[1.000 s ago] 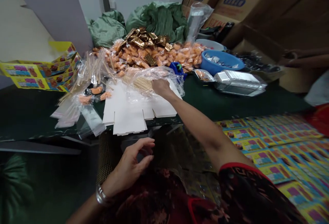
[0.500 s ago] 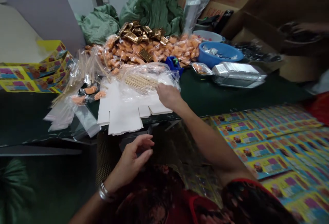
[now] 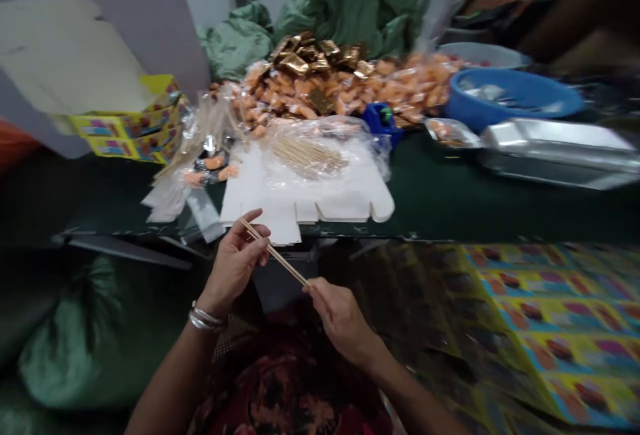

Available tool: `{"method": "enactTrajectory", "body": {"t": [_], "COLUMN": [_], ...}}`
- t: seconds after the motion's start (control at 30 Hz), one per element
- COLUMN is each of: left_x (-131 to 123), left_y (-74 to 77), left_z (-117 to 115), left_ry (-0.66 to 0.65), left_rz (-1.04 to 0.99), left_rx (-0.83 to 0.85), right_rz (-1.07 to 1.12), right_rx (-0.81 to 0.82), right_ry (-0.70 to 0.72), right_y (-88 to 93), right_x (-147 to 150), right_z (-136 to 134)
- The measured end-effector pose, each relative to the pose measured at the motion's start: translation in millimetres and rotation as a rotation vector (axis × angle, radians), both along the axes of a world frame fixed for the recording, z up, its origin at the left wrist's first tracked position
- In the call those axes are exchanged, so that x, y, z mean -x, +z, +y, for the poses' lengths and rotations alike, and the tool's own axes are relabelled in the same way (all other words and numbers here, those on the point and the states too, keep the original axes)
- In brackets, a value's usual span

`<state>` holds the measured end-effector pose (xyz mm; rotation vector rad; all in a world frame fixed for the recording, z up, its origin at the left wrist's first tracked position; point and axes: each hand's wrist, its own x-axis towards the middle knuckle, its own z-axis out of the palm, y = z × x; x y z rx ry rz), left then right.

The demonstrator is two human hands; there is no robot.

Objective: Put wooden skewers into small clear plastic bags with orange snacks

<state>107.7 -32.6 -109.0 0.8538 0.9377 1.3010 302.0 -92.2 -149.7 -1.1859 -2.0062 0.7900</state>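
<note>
A few thin wooden sticks (image 3: 284,261) slant between my two hands in front of the table edge. My left hand (image 3: 239,256) pinches them near their upper end, thumb against fingers. The lower end is in the closed fingers of my right hand (image 3: 340,312), which hides the tips. Beyond my hands, a pile of similar sticks (image 3: 305,156) lies on a clear plastic bag (image 3: 280,180). Bag and pile rest on a stack of flat white card (image 3: 345,208), whose cut flaps reach the table edge.
Orange wrapped packets (image 3: 280,92) and gold foil packets (image 3: 323,58) are heaped at the back. On the right stand a blue basin (image 3: 515,105) and silver trays (image 3: 560,152). A yellow printed box (image 3: 133,132) sits left. Printed sheets (image 3: 560,328) lie below the table, right.
My right hand has come back from the stick pile to in front of me, carrying a few sticks. My left hand has closed on their other end. The view has turned right.
</note>
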Motion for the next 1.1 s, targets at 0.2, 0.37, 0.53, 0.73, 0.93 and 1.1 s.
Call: {"method": "enactTrajectory", "body": {"t": [0.2, 0.37, 0.53, 0.73, 0.93, 1.1], "left_x": [44.6, 60.7, 108.1, 131.4, 116.3, 117.3], "left_y": [-2.3, -12.5, -42.1, -72.5, -67.7, -66.1], "left_z": [-30.7, -48.6, -38.3, -2.7, 10.3, 8.7], "left_ry": [0.276, 0.196, 0.505, 0.685, 0.695, 0.677], "left_rz": [0.365, 0.408, 0.239, 0.16, -0.014, -0.046], "left_rx": [-0.089, 0.06, 0.188, 0.357, 0.27, 0.251], "right_rz": [-0.058, 0.111, 0.059, -0.15, -0.426, -0.496], "right_rx": [0.204, 0.361, 0.228, 0.019, -0.026, 0.011], "right_ry": [0.394, 0.464, 0.388, 0.382, 0.508, 0.637], "right_y": [-11.2, -2.9, 10.8, 40.6, 50.6, 49.9], "right_x": [32.6, 57.7, 66.0, 79.6, 116.9, 146.3], "right_z": [4.7, 11.5, 34.0, 87.7, 119.2, 128.1]}}
